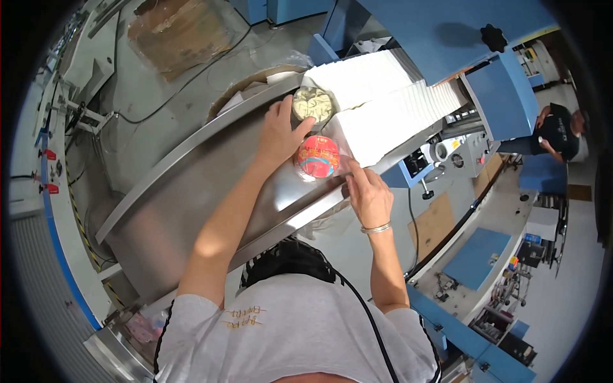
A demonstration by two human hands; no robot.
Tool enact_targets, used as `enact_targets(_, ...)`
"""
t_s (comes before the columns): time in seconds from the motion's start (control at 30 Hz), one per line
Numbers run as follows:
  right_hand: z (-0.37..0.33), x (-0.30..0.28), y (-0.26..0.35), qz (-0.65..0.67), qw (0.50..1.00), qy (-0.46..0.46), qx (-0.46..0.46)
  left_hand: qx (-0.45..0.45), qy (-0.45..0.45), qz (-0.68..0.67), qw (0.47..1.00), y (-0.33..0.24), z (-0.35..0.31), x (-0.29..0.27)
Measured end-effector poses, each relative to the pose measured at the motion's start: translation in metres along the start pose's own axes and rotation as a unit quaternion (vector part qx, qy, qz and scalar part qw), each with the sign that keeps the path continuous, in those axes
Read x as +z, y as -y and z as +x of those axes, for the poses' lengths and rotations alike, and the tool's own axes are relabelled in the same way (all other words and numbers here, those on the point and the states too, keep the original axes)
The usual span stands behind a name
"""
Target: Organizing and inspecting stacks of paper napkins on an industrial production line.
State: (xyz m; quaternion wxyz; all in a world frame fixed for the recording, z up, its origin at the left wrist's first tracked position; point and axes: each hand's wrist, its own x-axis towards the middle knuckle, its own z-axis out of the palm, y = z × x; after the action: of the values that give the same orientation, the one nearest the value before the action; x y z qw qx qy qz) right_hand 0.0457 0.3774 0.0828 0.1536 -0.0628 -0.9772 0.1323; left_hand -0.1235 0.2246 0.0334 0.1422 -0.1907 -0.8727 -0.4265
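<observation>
— Steel worktop [191, 185], far edge: left hand [279, 135] lies open against the red-lidded cup [317, 156], clear wrap around it.
— Right hand [369, 195]?
— Fingertips pinch the film. Probably light, slippery; hold the cup's sides

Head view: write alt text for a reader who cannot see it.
Seen from above, a person's left hand and right hand rest at a round red-topped container on a sloped steel chute. A second, pale round container lies just beyond it, beside stacked white sheets feeding from a blue machine.
</observation>
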Motion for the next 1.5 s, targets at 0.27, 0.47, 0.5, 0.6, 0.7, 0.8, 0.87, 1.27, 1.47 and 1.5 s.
enact_targets(0.27,-0.002,0.001,0.003,0.024,1.000,0.004,0.007,0.057,0.106,-0.124,0.985,0.023,0.017,-0.008)
enact_targets(0.47,-0.009,0.001,0.004,0.099,0.994,0.015,0.035,0.209,0.123,-0.001,0.970,-0.042,-0.032,-0.026)
enact_targets(0.5,-0.012,-0.001,0.006,0.101,0.994,0.014,0.038,0.212,0.126,0.000,0.969,-0.041,-0.036,-0.023)
enact_targets(0.6,-0.019,-0.005,0.008,0.201,0.978,-0.019,0.047,0.206,0.141,-0.007,0.968,-0.038,-0.044,-0.016)
enact_targets(0.7,-0.024,-0.010,-0.007,0.247,0.967,0.013,0.060,0.236,0.144,-0.021,0.961,-0.039,-0.044,-0.014)
enact_targets(0.8,-0.018,0.002,-0.027,0.279,0.960,0.016,0.022,0.241,0.148,0.006,0.959,-0.042,-0.045,-0.011)
enact_targets(0.87,-0.004,0.008,-0.032,0.304,0.952,0.021,0.017,0.243,0.150,0.030,0.958,-0.044,-0.046,-0.009)
enact_targets(1.27,0.019,-0.009,-0.051,0.343,0.929,0.106,0.085,0.235,0.118,0.025,0.964,-0.050,-0.054,-0.003)
enact_targets(1.47,0.022,-0.011,-0.055,0.343,0.923,0.144,0.100,0.222,0.128,0.021,0.966,-0.054,-0.053,-0.001)
enact_targets(1.5,0.021,-0.009,-0.055,0.336,0.934,0.096,0.077,0.226,0.127,0.019,0.966,-0.056,-0.052,0.000)
